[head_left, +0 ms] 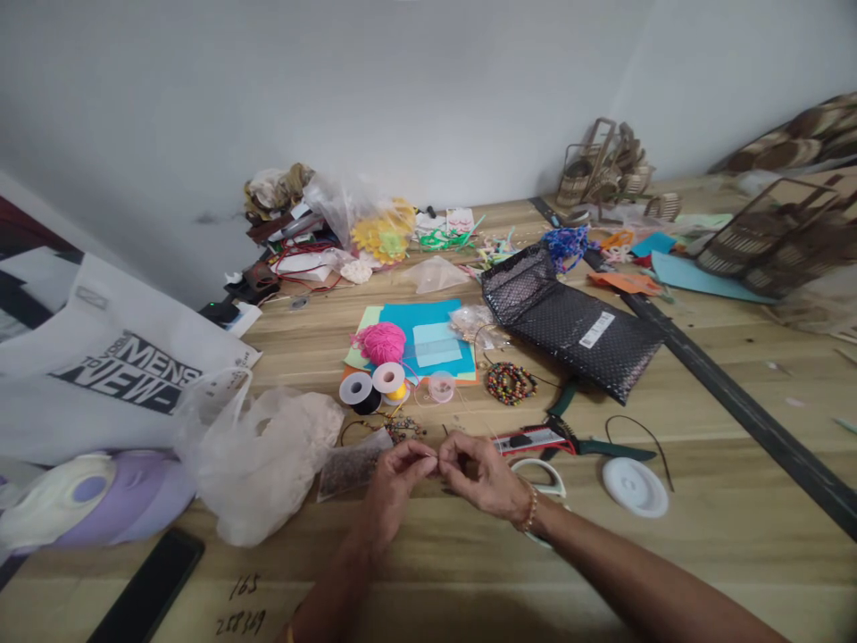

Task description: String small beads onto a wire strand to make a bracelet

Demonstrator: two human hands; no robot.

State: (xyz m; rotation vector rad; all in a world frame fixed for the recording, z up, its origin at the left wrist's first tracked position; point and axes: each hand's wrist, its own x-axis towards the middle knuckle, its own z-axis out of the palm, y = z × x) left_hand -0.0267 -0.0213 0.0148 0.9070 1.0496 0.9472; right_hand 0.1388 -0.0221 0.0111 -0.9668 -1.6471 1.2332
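At 6 o'clock from the fingertips, plain wood of the desk (469, 580) shows between the forearms, its near edge out of view; a dark phone (147, 589) lies at 8 o'clock. At the centre, the left hand (403, 469) and right hand (478, 475) nearly meet, thumb and index finger of each pressed together in a pinching grip. Whatever they pinch sits at those fingertips, too fine to make out. Such work probably goes best with low, steady wrists and small finger turns, above bare wood where a dropped bit would show.

Room is tight sideways: a clear packet (354, 464) is just beside the left hand at 9 o'clock, and a white handle (561, 482) lies partly under the right wrist at 3. Loose beads (405, 429) at 11 could scatter if brushed, and the red cutter (536, 439) at 2 deserves a wide berth.

Beyond, a pink spool (440, 387) stands at 12, strung beads (510, 382) at 1; a black padded mailer (582, 326) blocks reaching farther that way. The far edge meets the wall (428, 107).
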